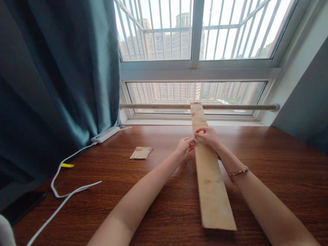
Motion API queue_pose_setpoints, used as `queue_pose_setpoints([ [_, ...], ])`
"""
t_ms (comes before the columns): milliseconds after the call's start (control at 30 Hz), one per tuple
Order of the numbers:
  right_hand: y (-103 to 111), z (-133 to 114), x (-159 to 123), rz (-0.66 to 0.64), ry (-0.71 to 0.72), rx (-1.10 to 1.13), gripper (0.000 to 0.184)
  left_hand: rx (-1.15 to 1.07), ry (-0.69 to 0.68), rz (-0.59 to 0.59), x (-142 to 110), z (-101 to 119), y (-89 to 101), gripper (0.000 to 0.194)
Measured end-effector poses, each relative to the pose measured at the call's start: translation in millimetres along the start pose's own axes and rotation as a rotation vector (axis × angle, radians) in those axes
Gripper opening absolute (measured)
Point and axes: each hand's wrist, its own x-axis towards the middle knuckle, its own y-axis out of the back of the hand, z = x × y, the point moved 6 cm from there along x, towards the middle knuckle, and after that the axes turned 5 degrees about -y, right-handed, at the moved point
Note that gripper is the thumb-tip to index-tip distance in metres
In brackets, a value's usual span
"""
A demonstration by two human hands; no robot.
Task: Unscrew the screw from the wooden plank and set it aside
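Note:
A long tan board (212,184), wood or cardboard, runs away from me, its far end at the window rail. Over its left edge, about halfway along, my two hands meet at a small shiny metallic thing (195,139), too small to name. My left hand (185,146) pinches it from the left with fingers closed. From the right, my right hand (208,135) reaches across the board, thumb and fingertips pinched on the same small thing. My fingers cover part of it.
A small tan square piece (140,153) lies on the brown tabletop (164,191), a thin dark item poking out at its right. Further left are a white power strip (105,135), a white cable (57,174) and a yellow tag (67,165). Behind runs a rail (159,106) before the window.

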Motion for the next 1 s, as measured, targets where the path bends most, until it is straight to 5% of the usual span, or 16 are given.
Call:
queue_pose_setpoints([
  [200,8,-3,-2,-0.029,-0.054,0.373,0.034,0.014,0.014,-0.007,-3,3,-1.7,0.01],
  [433,-2,-4,-14,-0.407,0.035,0.206,0.034,0.03,0.018,-0.028,-5,5,-3.1,0.01],
  [733,-5,-9,-20,-0.287,0.149,-0.009,0.02,0.02,0.016,-0.038,-9,8,-3.6,0.01],
  [1000,0,-9,-23,-0.263,0.051,0.216,0.027,0.03,0.008,-0.045,-9,9,-4.0,0.011],
])
